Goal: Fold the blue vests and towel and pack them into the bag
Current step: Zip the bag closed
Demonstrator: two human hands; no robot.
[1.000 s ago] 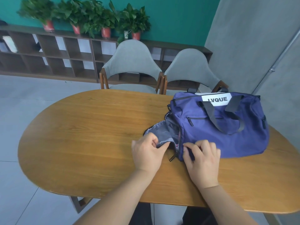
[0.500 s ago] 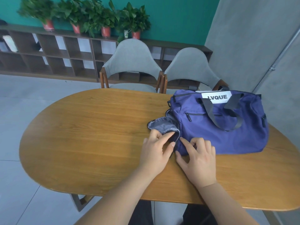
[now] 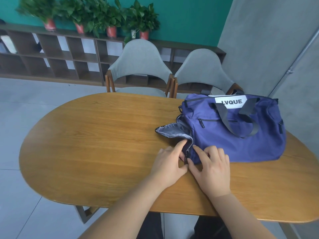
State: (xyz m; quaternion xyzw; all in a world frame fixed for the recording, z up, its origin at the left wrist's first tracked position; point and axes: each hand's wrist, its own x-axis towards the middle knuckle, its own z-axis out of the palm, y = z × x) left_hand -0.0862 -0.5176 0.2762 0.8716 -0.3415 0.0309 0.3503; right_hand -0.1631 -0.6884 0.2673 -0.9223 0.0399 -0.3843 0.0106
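Bag [image 3: 241, 140] lies on table [image 3: 86, 144], right half; long axis left–right, open end [image 3: 174, 131] toward left. Zipper pull [image 3: 186, 156] at near corner, between hands: left hand [image 3: 170, 163] pinches it (partly hidden), right hand [image 3: 212, 167], fingers curled, grips adjoining fabric.

A blue bag [image 3: 241, 135] (labelled LVQUE) is laid on the table [image 3: 86, 144]; its near-left corner is gripped by the left hand [image 3: 170, 163] and the right hand [image 3: 212, 168].
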